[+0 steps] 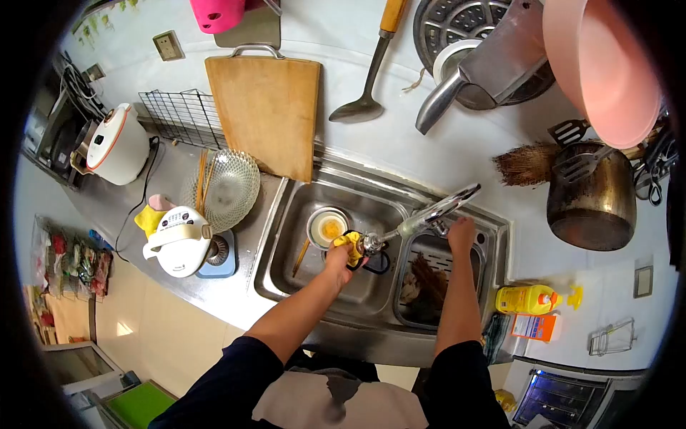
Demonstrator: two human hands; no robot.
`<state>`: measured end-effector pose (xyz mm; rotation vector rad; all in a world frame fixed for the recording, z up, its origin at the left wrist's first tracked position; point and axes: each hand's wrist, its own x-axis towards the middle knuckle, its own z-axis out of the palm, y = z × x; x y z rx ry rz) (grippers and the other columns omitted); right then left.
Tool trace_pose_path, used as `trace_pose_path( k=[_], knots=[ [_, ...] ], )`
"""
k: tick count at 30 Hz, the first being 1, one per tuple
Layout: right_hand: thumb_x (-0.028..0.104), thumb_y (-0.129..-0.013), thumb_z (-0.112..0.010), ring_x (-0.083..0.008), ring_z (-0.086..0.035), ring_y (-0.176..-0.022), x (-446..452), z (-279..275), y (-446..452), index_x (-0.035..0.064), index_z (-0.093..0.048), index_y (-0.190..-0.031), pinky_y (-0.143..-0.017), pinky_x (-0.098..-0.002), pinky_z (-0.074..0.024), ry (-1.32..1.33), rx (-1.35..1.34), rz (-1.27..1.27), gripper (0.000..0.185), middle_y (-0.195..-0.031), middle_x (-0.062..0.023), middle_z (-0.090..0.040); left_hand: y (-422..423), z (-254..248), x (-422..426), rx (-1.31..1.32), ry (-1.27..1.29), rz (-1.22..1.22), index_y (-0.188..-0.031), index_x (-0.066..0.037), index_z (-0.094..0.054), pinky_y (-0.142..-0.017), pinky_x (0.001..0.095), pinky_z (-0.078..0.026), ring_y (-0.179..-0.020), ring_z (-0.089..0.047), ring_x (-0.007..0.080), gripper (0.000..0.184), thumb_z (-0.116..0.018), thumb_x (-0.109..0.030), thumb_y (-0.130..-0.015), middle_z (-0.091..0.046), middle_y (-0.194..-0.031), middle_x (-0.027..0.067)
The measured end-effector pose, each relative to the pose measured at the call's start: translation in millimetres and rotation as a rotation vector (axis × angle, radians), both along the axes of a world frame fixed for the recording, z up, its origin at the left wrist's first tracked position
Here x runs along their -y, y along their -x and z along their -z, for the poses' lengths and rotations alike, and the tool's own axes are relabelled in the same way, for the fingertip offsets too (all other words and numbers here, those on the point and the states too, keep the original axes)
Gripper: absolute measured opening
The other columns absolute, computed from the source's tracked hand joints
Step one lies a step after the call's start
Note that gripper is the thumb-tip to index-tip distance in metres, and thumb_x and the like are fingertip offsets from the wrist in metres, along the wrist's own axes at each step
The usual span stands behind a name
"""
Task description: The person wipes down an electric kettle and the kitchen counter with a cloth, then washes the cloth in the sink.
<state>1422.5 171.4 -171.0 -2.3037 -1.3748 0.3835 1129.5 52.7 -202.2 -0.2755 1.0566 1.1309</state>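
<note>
Over the large left basin of the steel sink (286, 279), my left hand (341, 259) is closed around a yellow cloth (350, 242), just under the end of the faucet (418, 220). A dark-rimmed item with black loops hangs by this hand; its full shape is hidden. My right hand (461, 234) is raised at the faucet's base, by the handle, its fingers partly hidden. Inside the left basin stand a white bowl (316, 217) with something yellow in it and a wooden stick (301, 257). Brown scraps (427, 280) lie in the smaller right basin.
Left of the sink are a cutting board (264, 107), a glass bowl (239, 189) with chopsticks, a white appliance (179, 250) and a rice cooker (120, 149). At right stand a yellow bottle (522, 299) and an orange box (532, 327). A pot (592, 207) hangs at the upper right.
</note>
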Motion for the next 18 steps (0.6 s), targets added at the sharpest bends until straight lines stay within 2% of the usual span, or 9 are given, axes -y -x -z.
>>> trace_pose_path(
  k=[1, 3, 6, 10, 13, 15, 16, 17, 18],
  knots=[
    [0.016, -0.097, -0.049, -0.0340, -0.064, -0.083, 2.6, 4.3, -1.6, -0.0033, -0.055, -0.114, -0.068, -0.0474, -0.0516, 0.002, 0.000, -0.006, 0.026, -0.098, -0.0219, -0.062, 0.6, 3.7, -0.1, 0.000, 0.002, -0.006, -0.126, -0.021, -0.043, -0.076, 0.0520, -0.058, -0.101, -0.061, 0.0255, 0.037, -0.044, -0.001, -0.095, -0.056, -0.119, 0.0068],
    [0.014, -0.096, -0.050, -0.0319, -0.063, -0.080, 6.9, 2.8, -3.6, -0.0037, -0.054, -0.110, -0.066, -0.0436, -0.0557, -0.030, -0.258, 0.076, 0.023, -0.097, -0.0193, -0.062, 0.3, 8.0, -0.4, -0.002, -0.020, 0.005, -0.127, -0.022, -0.043, -0.075, 0.0520, -0.058, -0.099, -0.061, 0.0259, 0.040, -0.045, 0.000, -0.094, -0.057, -0.118, 0.0074],
    [0.013, -0.097, -0.050, -0.0288, -0.063, -0.079, 15.9, -15.7, 7.9, -0.0042, -0.054, -0.110, -0.063, -0.0400, -0.0593, -0.007, -0.342, 0.118, 0.022, -0.097, -0.0183, -0.062, -1.5, 10.9, 0.3, -0.012, -0.036, 0.009, -0.128, -0.022, -0.042, -0.075, 0.0514, -0.058, -0.098, -0.062, 0.0259, 0.042, -0.046, 0.001, -0.093, -0.057, -0.117, 0.0076],
    [0.011, -0.097, -0.049, -0.0265, -0.064, -0.078, 19.1, -13.4, 10.7, -0.0043, -0.053, -0.110, -0.058, -0.0363, -0.0600, -0.071, -0.336, 0.129, 0.020, -0.098, -0.0170, -0.062, -4.0, 14.6, -0.6, -0.008, -0.046, 0.012, -0.128, -0.022, -0.042, -0.074, 0.0504, -0.059, -0.097, -0.062, 0.0256, 0.041, -0.047, -0.001, -0.093, -0.058, -0.115, 0.0076],
    [0.018, -0.100, -0.044, -0.0242, -0.062, -0.074, 18.0, -14.6, 10.1, -0.0038, -0.053, -0.112, -0.056, -0.0344, -0.0606, -0.085, -0.401, 0.144, 0.027, -0.095, -0.0175, -0.062, -5.7, 3.2, -5.4, -0.012, -0.013, 0.054, -0.127, -0.021, -0.043, -0.074, 0.0492, -0.059, -0.096, -0.062, 0.0252, 0.040, -0.050, -0.002, -0.093, -0.058, -0.115, 0.0076],
    [0.016, -0.099, -0.047, -0.0241, -0.058, -0.078, 25.6, -19.0, 15.5, -0.0026, -0.050, -0.118, -0.068, -0.0365, -0.0579, -0.098, -0.400, 0.150, 0.027, -0.102, -0.0164, -0.059, -7.6, -11.5, -3.2, -0.061, 0.018, 0.001, -0.122, -0.019, -0.051, -0.074, 0.0475, -0.059, -0.098, -0.063, 0.0270, 0.031, -0.053, -0.005, -0.094, -0.061, -0.112, 0.0070],
    [0.016, -0.099, -0.047, -0.0241, -0.058, -0.078, 34.4, -17.4, 22.8, -0.0026, -0.050, -0.118, -0.068, -0.0365, -0.0579, -0.100, -0.399, 0.149, 0.027, -0.102, -0.0164, -0.059, -7.2, -3.0, -2.9, -0.062, -0.005, -0.005, -0.122, -0.016, -0.050, -0.074, 0.0462, -0.059, -0.096, -0.063, 0.0261, 0.031, -0.053, -0.005, -0.093, -0.061, -0.112, 0.0074],
    [0.015, -0.099, -0.048, -0.0243, -0.056, -0.082, 45.9, -16.3, 36.3, -0.0021, -0.049, -0.121, -0.075, -0.0374, -0.0539, -0.339, -0.259, 0.130, 0.028, -0.106, -0.0156, -0.057, -5.6, 0.6, -1.9, -0.062, -0.009, -0.007, -0.122, -0.016, -0.050, -0.074, 0.0462, -0.059, -0.096, -0.063, 0.0261, 0.031, -0.053, -0.005, -0.093, -0.061, -0.112, 0.0074],
    [0.014, -0.098, -0.049, -0.0243, -0.055, -0.087, 57.4, -9.7, 44.1, -0.0018, -0.048, -0.123, -0.081, -0.0378, -0.0503, -0.455, -0.193, 0.091, 0.030, -0.109, -0.0149, -0.056, -3.1, 2.8, -2.9, -0.059, -0.015, 0.017, -0.124, -0.017, -0.047, -0.070, 0.0447, -0.059, -0.094, -0.063, 0.0255, 0.034, -0.054, -0.005, -0.094, -0.060, -0.113, 0.0080]
  ],
)
